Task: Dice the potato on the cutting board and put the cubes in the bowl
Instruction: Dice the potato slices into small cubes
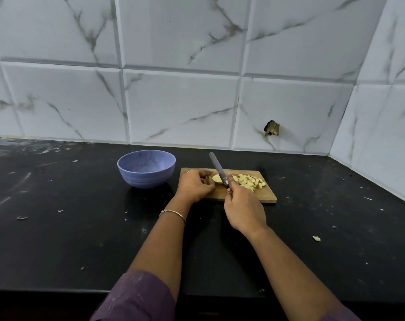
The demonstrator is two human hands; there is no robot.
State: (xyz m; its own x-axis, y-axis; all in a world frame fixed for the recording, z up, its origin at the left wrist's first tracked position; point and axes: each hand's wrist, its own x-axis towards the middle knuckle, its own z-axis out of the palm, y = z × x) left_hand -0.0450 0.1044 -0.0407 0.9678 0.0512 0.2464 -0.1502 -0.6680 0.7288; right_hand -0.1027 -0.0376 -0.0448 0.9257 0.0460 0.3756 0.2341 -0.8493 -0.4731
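Gripping a knife [217, 169] by its near end with the right hand [244, 209], fingers and thumb wrapped round it, a ring [228, 190] on one finger. Slanting the knife's grey length up and away toward the marble-patterned tiled wall [180, 100], across the right end of a pale potato piece [216, 179]; impossible to tell whether the edge touches it. Steadying that potato piece with the left hand [195, 185], knuckles up, fingers curled down against its left end and onto the wooden cutting board [266, 195]. Wearing a thin bracelet [172, 213] on the left wrist and a purple sleeve [136, 295] on the forearm nearer the elbow.

Working over the left half of the board, with a loose heap of potato cubes [251, 181] on the right half, just beyond the right hand's knuckles and touching neither edge. Standing upright to the left of the board, near it but apart: a blue-violet speckled bowl [146, 174], its mouth open to the camera.

Resting all of this on a black countertop [69, 228] flecked with pale crumbs and smears. Showing one small pale scrap [316, 238] alone on the counter well to the right of the forearm, and a dark broken hole [271, 128] low in the tile behind the board.
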